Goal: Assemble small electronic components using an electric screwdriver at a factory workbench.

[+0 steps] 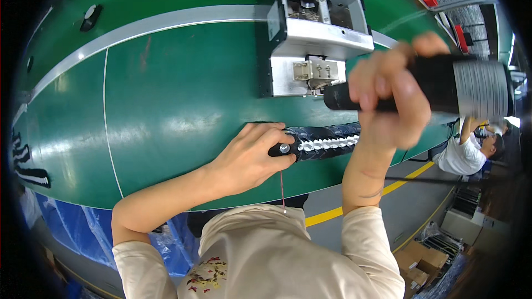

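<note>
My left hand (252,158) rests on the green table, its fingers closed round the end of a long dark thing with a white zigzag strip (327,143). A round metal screw-like spot shows at that end. A thin red wire (282,191) hangs below the fingers over the table edge. Raised above the table at the right, my right hand (393,91) is wrapped round a black tapered tool with a ribbed grey band (482,88). Motion blurs this hand and tool. The narrow end lies in front of a screw feeder (318,39), whose tray holds small metal parts; contact cannot be judged.
A metal rail (177,17) crosses behind the work area. Similar dark pieces with white stripes (33,176) lie at the far left edge. Blue plastic sheeting (77,227) hangs below. Another person (465,152) works at the right; cardboard boxes (421,260) stand on the floor.
</note>
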Demonstrator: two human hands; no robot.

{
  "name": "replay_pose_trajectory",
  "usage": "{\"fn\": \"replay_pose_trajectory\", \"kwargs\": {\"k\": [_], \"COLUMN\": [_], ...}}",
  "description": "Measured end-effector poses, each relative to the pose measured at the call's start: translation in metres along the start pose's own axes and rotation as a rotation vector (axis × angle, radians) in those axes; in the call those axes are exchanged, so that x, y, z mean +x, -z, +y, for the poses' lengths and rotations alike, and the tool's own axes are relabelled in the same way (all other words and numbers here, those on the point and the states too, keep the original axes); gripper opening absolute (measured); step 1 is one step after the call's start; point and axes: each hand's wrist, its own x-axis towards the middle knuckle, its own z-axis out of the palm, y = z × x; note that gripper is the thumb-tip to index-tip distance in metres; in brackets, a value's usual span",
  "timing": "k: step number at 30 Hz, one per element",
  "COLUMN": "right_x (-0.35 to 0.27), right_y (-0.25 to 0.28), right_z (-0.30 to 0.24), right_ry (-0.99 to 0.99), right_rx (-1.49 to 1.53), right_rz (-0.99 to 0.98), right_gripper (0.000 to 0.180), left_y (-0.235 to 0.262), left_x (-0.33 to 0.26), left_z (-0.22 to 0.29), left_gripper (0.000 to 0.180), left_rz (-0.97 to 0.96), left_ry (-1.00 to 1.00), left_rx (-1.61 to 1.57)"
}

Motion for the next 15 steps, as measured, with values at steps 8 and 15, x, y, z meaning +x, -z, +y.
{"fn": "replay_pose_trajectory", "kwargs": {"k": [8,15], "right_x": [-0.055,-0.064], "right_y": [-0.015,-0.015], "right_z": [-0.016,-0.006], "right_ry": [-0.135,-0.218], "right_rx": [0.123,0.085], "right_rz": [0.053,0.016], "right_gripper": [0.048,0.046], "left_y": [-0.003,-0.001], "left_x": [-0.004,-0.003], "left_z": [-0.004,-0.005], "left_gripper": [0.023,0.024], "left_rz": [-0.005,-0.007], "left_ry": [-0.001,0.001], "left_rx": [-0.009,-0.021]}}
